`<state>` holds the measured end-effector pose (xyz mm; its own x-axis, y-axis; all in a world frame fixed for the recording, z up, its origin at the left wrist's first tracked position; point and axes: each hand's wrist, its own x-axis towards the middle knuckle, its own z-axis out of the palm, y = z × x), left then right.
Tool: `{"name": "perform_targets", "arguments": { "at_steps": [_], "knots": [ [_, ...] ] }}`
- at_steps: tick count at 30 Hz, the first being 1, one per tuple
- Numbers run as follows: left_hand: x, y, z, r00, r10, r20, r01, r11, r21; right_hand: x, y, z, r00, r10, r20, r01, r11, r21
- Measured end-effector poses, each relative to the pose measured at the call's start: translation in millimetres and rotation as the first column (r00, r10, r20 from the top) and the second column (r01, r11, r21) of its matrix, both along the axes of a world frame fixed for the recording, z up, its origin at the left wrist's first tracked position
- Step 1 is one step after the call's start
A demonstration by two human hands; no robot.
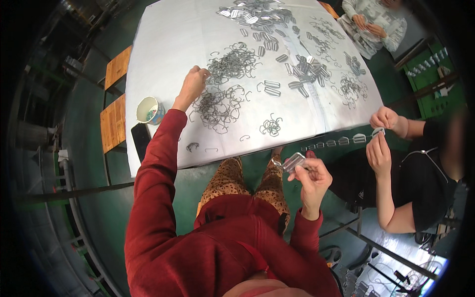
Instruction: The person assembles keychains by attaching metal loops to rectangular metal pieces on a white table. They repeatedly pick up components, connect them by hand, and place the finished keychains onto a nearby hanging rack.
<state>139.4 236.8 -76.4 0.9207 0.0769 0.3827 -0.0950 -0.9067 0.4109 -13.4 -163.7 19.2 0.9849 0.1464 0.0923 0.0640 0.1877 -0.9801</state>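
Right fingers [305, 178] pinch a buckle [294, 162]; hold it steady. Left fingers [201, 72] reach hooks [232, 62], opening and grip unclear; tease one free.

one wide fisheye view from head height, facing steeply down and slightly forward, red jacket [208, 250] close at the lower edge, right hand [314, 184] nearer than left hand [195, 84], table [170, 44] stretching away beyond, straight edges bending outward

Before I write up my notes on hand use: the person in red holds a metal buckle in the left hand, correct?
Wrong hand: in the head view, the person in red holds the metal buckle in the right hand.
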Motion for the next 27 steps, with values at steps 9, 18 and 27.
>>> {"name": "perform_targets", "arguments": {
  "at_steps": [9, 18, 27],
  "knots": [
    [-38, -109, 51, 0.999, -0.038, -0.037, 0.009, 0.804, -0.595, -4, -1, -1, 0.990, -0.132, -0.040, 0.132, 0.991, -0.004],
    [-134, -240, 110, 0.811, -0.580, 0.081, 0.317, 0.319, -0.893, -16, -9, -13, 0.983, -0.178, -0.032, 0.177, 0.984, -0.029],
    [-136, -267, 122, 0.807, -0.522, 0.274, 0.578, 0.607, -0.546, -19, 1, 14, 0.970, -0.239, -0.037, 0.241, 0.968, 0.064]
  ]
}}
